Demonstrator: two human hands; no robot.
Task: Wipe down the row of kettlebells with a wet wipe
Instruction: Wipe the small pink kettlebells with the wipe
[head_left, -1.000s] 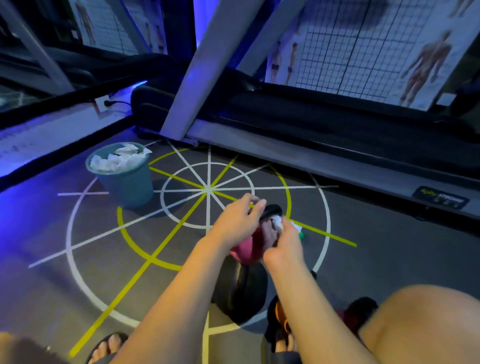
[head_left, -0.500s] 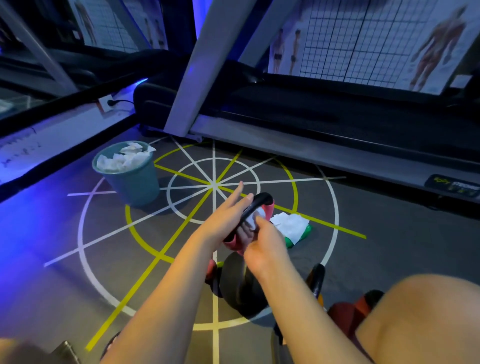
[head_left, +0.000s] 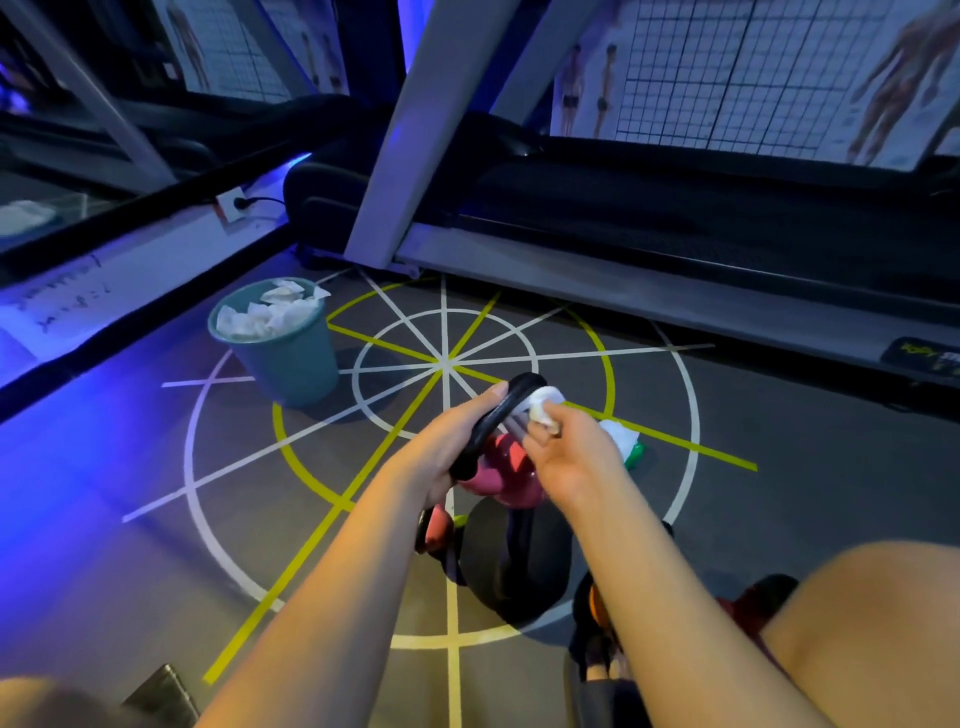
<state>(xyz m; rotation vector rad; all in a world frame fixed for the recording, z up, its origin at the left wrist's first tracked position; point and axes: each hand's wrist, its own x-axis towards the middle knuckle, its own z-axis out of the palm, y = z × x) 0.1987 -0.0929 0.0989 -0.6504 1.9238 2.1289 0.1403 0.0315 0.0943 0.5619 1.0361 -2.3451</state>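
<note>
Pink kettlebell (head_left: 511, 475), round and smooth, sits tilted low over the grey line-marked floor (head_left: 156, 519), just beyond a black kettlebell (head_left: 519, 566). The left hand (head_left: 441, 447) grips its glossy black loop handle (head_left: 496, 418), fingers stretched along the curve. The right hand (head_left: 571, 452) pinches a crumpled white wet wipe (head_left: 543, 405) against that handle's top.

Left hand (head_left: 445, 448) gripping kettlebell handle (head_left: 500, 415), right hand (head_left: 577, 457) pinching wipe (head_left: 545, 404) (arms outstretched)
</note>
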